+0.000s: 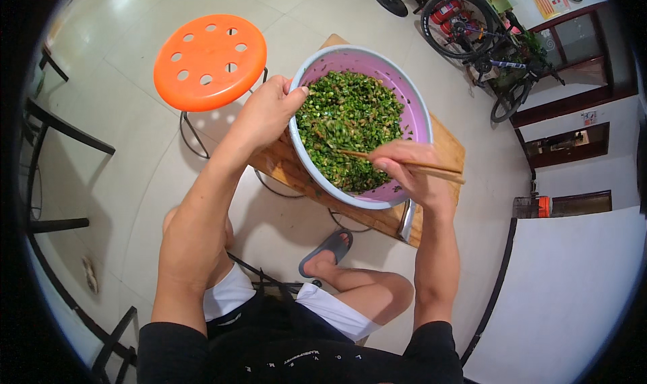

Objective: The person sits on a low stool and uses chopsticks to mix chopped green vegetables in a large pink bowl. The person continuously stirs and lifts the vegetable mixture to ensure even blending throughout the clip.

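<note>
Closed around a pair of wooden chopsticks (438, 172), our right hand (408, 171) pinches them between thumb and fingers, their far ends reaching left into the chopped greens (357, 108). Our left hand (271, 112) clasps the left rim of the pink-purple basin (414, 109), thumb over the edge; its other fingers are mostly hidden, so we cannot tell how far they wrap underneath. The greens lie heaped inside that basin, which sits on the wooden table (447, 156), with the orange stool (210, 59) off to its left.

To stir this well, we would work the tips low along the basin's wall and lift the bottom layer up through the middle, rather than skim the top. Slow, wide turns suit so loose a heap; quick flicks would likely throw bits over the side (a few scraps cling to the right wall). Our left hand does best bracing the rim against each push, since the basin could slide on the wood. Both sticks ought to move as one, and a slight turn of the basin would bring its far side within easier reach.
</note>
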